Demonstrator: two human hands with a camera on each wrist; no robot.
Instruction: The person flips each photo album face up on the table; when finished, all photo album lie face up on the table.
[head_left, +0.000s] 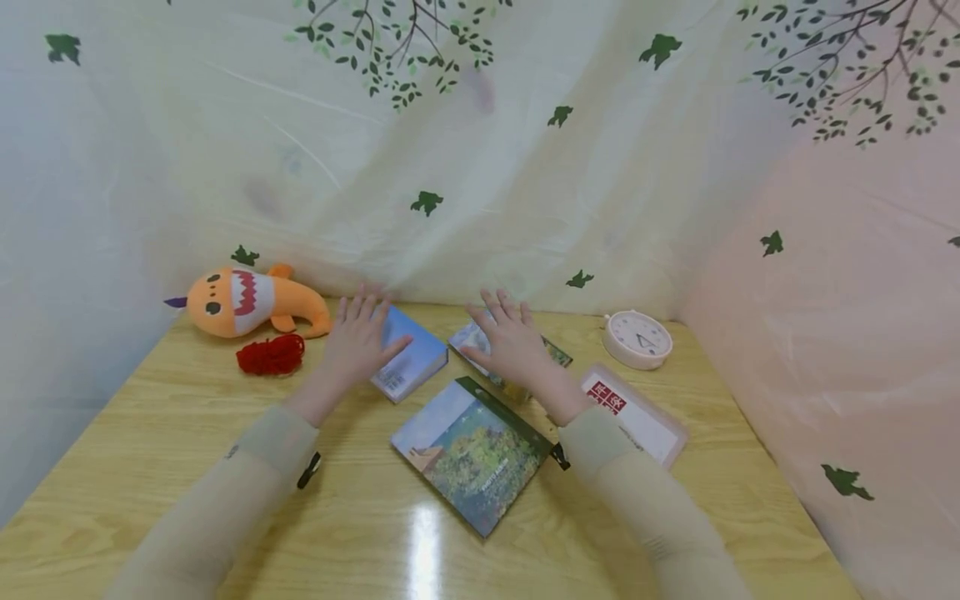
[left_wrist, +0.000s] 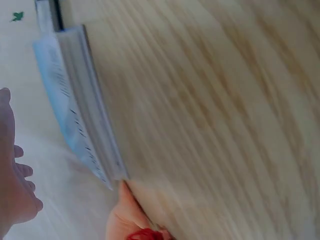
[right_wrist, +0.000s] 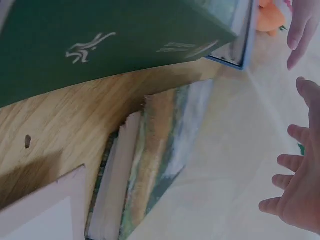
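Observation:
Both hands are held out over the table, fingers spread. My left hand point(head_left: 355, 346) is over the left edge of a blue book point(head_left: 412, 350); in the left wrist view its fingers point(left_wrist: 22, 170) show apart from the book point(left_wrist: 75, 105). My right hand point(head_left: 516, 343) is above a book with a painted cover point(head_left: 468, 337) and hides part of it. In the right wrist view that hand point(right_wrist: 300, 175) holds nothing, and the painted book point(right_wrist: 160, 150) lies apart from it. Nearer the front lies a larger dark green-edged book point(head_left: 480, 454), untouched.
An orange plush shark point(head_left: 255, 302) and a red bundle point(head_left: 271, 356) lie at the back left. At the back right are a round white clock point(head_left: 637, 339) and a pale flat case with red print point(head_left: 637, 421). A patterned curtain point(head_left: 480, 167) hangs behind the table.

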